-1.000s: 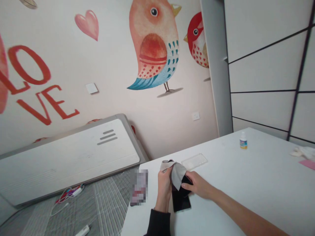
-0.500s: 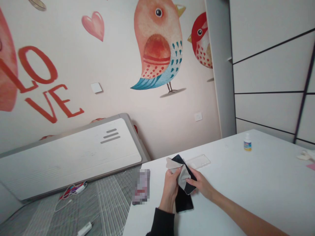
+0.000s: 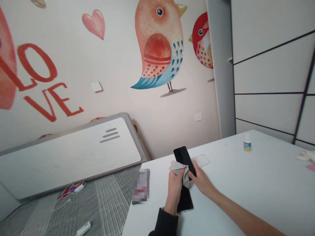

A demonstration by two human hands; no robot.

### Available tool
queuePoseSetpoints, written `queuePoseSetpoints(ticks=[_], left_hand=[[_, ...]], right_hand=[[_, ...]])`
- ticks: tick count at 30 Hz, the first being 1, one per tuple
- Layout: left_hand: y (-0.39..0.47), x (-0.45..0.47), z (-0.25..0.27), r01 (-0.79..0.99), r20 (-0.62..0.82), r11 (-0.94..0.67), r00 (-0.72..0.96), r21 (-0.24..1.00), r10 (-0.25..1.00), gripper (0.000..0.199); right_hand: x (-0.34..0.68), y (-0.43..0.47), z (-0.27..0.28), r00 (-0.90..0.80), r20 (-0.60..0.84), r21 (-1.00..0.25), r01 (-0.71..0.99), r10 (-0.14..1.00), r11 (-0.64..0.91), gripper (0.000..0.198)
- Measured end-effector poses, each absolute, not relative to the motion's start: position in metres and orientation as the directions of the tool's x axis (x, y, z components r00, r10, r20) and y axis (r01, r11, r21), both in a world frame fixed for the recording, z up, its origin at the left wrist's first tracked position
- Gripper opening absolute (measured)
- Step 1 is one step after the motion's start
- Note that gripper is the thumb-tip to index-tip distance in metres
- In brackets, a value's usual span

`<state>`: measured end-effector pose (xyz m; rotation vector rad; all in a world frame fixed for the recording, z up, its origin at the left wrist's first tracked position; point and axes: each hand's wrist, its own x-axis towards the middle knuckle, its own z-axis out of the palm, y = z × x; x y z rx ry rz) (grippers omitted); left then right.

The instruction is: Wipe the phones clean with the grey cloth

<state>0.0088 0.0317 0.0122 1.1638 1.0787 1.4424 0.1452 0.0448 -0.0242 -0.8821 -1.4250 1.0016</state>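
My right hand [image 3: 200,180] grips a black smartphone [image 3: 182,154] by its right edge, tilted above the white table. A light grey cloth [image 3: 176,166] is bunched in my left hand [image 3: 175,186], against the lower part of the phone's face. Both hands are closed, and the cloth covers some of the left fingertips. Beneath them a second black phone [image 3: 185,200] lies flat, its upper end hidden. Behind my right hand lies a clear phone case [image 3: 203,160], partly covered.
On the white table [image 3: 233,196] stand a small white bottle [image 3: 247,143] at the back right and a blurred-out flat item [image 3: 141,186] at the left edge. A bed with a white headboard [image 3: 73,157] is to the left. White cloth [image 3: 305,155] lies far right.
The held phone has risen slightly and turned its dark face more toward me. The cloth has slid down to its lower part, and my left hand has shifted right.
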Motion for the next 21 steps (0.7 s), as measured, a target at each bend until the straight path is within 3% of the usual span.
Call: queuePoseSetpoints(ticks=[4, 12, 21], left_hand=[[0.034, 0.001, 0.013, -0.073, 0.148, -0.152, -0.051, 0.986, 0.988, 0.046], [0.038, -0.011, 0.008, 0.078, 0.036, -0.043, 0.088, 0.996, 0.995, 0.026], [0.045, -0.016, -0.001, -0.037, -0.011, 0.011, 0.003, 0.999, 1.0, 0.024]], right_hand=[[0.149, 0.051, -0.021, -0.072, 0.35, -0.936, -0.057, 0.934, 0.347, 0.054], [0.177, 0.07, -0.005, -0.023, 0.291, -0.951, -0.121, 0.957, 0.286, 0.055], [0.183, 0.075, -0.021, 0.166, 0.136, -0.932, -0.314, 0.977, 0.183, 0.062]])
